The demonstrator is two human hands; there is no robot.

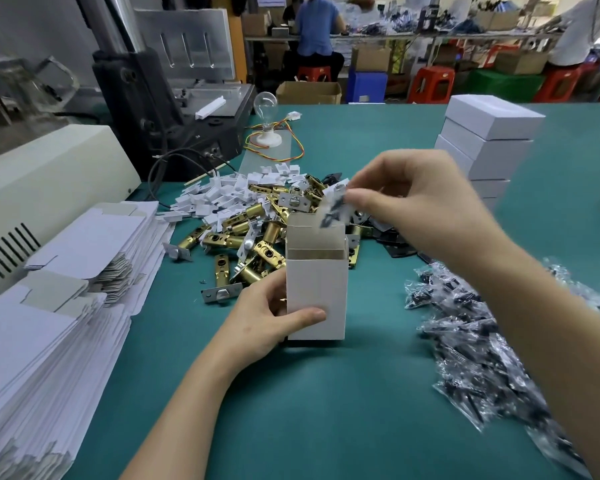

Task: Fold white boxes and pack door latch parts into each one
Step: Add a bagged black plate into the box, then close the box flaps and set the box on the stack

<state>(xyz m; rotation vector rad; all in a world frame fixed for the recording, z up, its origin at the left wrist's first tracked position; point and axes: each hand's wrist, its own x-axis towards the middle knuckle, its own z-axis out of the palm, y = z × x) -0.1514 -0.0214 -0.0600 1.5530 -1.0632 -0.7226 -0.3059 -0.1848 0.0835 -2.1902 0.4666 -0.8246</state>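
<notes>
White box (316,299) stands upright on the green table (326,403), just in front of the heap of brass latches (253,237). Its long axis is vertical, its open mouth faces up, and its top flap is raised on the side nearest the heap. Our left hand (267,320) grips its lower left side with the thumb across the front, probably so the empty box cannot tip. Above the mouth, at the heap's near edge, our right hand (420,202) pinches a small clear bag (333,209) of dark parts, which hangs toward the opening, likely to drop straight in. More such bags (465,341) lie right of the heap, and flat box blanks (66,289) lie to its left.
</notes>
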